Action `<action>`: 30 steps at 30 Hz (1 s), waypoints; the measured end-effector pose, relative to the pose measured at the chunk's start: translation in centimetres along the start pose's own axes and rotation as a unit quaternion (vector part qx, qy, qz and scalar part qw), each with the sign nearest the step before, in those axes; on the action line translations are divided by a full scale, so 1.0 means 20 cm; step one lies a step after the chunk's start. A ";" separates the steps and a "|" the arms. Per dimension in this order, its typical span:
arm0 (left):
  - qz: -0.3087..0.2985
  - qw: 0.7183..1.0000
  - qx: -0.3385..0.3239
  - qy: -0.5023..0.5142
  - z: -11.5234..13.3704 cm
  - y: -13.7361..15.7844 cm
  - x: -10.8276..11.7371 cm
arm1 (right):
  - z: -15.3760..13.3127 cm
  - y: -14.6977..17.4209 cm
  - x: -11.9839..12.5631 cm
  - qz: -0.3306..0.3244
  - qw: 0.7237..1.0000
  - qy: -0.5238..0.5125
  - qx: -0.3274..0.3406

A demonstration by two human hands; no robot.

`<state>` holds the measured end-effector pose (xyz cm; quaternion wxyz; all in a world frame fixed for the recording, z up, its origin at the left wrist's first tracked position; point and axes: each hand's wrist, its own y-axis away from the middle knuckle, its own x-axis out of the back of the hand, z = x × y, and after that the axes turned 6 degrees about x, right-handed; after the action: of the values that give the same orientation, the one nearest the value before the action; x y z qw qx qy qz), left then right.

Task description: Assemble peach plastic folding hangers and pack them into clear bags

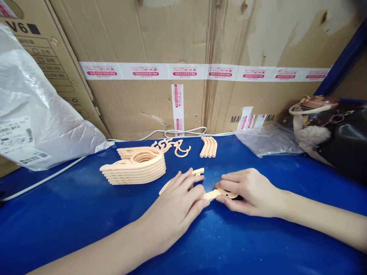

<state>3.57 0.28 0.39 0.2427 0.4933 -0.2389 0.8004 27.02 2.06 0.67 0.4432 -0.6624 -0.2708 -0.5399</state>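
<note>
My left hand (183, 196) is closed over a peach plastic hanger piece (168, 186), pressing it near the blue tabletop; much of the piece is hidden under the fingers. My right hand (249, 193) pinches a hanger arm (229, 193) with a small dark hole in it. Between the two hands the parts meet, but whether they are joined I cannot tell. Behind my left hand stands a neat stack of hanger bodies (134, 173). Several loose hanger hooks (182, 149) lie behind the stack. To their right, several curved hanger arms (208, 147) rest side by side.
Large cardboard boxes (143, 103) wall off the back of the blue table (86, 225). A white plastic parcel bag (48, 114) leans at the left, beside a white cable (48, 179). A clear plastic bag (263, 141) and a black handbag (344, 133) sit at the right.
</note>
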 end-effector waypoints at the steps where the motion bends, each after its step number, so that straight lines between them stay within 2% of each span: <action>1: 0.001 1.000 0.011 0.022 0.00 0.00 0.01 | 0.00 0.00 0.01 -0.014 0.999 -0.034 -0.005; 6: 0.022 0.987 0.070 0.146 -0.02 -0.02 0.04 | -0.02 -0.02 0.09 -0.074 0.985 -0.156 -0.014; 11: 0.001 0.980 0.055 0.193 -0.08 -0.05 0.06 | -0.02 -0.02 0.15 -0.080 0.976 -0.201 -0.007; 14: 0.022 0.980 0.053 0.189 -0.09 -0.06 0.07 | 0.01 -0.01 0.17 -0.091 0.975 -0.201 -0.010; 20: 0.048 0.982 0.098 0.156 -0.07 -0.05 0.08 | 0.04 0.00 0.16 -0.100 0.981 -0.163 -0.035; 25: 0.052 0.985 0.113 0.120 -0.07 -0.03 0.07 | -0.02 -0.02 0.13 -0.051 0.988 -0.147 -0.003; 30: 0.056 0.989 0.100 0.091 -0.07 -0.03 0.05 | -0.10 -0.02 0.11 -0.058 0.986 -0.155 -0.006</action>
<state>2.62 1.77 0.93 0.1675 0.4262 -0.1618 0.8741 26.35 0.13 2.91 0.3599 -0.7238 -0.3706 -0.4575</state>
